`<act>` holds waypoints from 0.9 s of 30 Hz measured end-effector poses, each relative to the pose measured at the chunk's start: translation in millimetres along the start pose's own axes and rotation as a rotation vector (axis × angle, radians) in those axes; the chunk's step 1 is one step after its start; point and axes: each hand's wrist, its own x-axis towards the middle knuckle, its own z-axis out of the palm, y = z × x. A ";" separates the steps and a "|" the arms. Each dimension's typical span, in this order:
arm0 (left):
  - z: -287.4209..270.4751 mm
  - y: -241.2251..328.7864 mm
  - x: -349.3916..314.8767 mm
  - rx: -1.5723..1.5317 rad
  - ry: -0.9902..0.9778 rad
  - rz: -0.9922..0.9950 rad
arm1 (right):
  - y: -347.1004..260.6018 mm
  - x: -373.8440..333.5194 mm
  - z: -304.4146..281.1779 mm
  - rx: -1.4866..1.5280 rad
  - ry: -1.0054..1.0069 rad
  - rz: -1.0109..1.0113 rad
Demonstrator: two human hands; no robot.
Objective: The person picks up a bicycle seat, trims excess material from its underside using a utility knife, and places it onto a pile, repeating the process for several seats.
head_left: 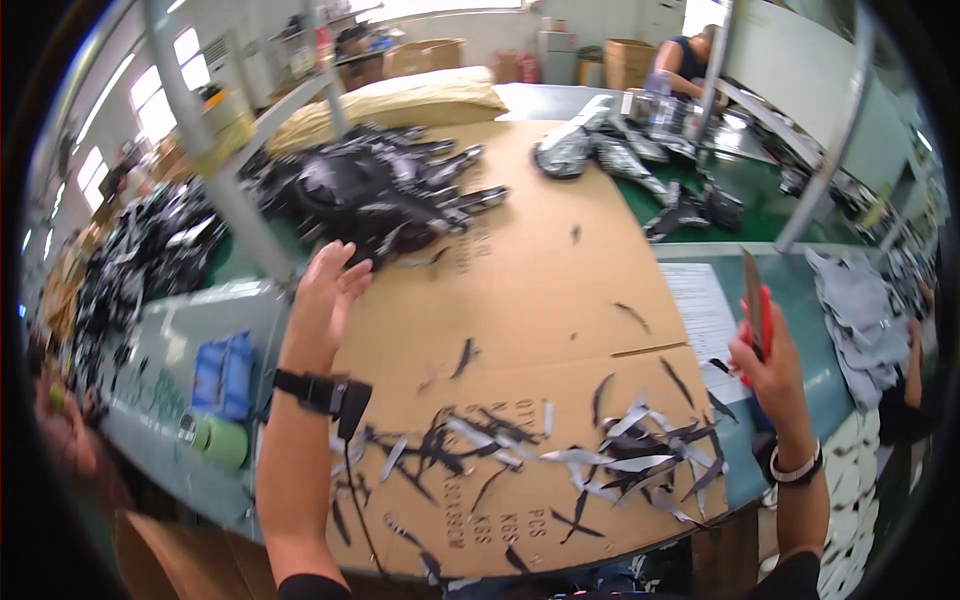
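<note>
My left hand is raised at the near edge of a pile of black, shiny, glove-like pieces. Its fingers are apart and slightly bent, and nothing shows in them; whether they touch the pile I cannot tell. On the right, my right hand grips red-handled scissors, blades pointing up and away from me. A brown cardboard sheet covers the table between my hands. Thin black and grey offcuts lie scattered over its near part.
Silvery-black pieces lie at the sheet's far right. A printed paper sits beside its right edge. A green cup and a blue packet stand at left. Metal posts rise on both sides. Another person sits at far right.
</note>
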 end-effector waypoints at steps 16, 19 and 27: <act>75.9 -98.5 -44.3 0.571 -0.480 -0.451 | 285.4 318.5 64.4 0.376 0.225 0.490; 84.9 -97.0 -46.3 0.572 -0.488 -0.441 | 292.0 319.1 58.4 0.592 0.223 0.399; 129.9 -83.2 -106.2 0.898 -0.489 0.174 | 39.7 131.2 117.1 1.372 -0.052 0.437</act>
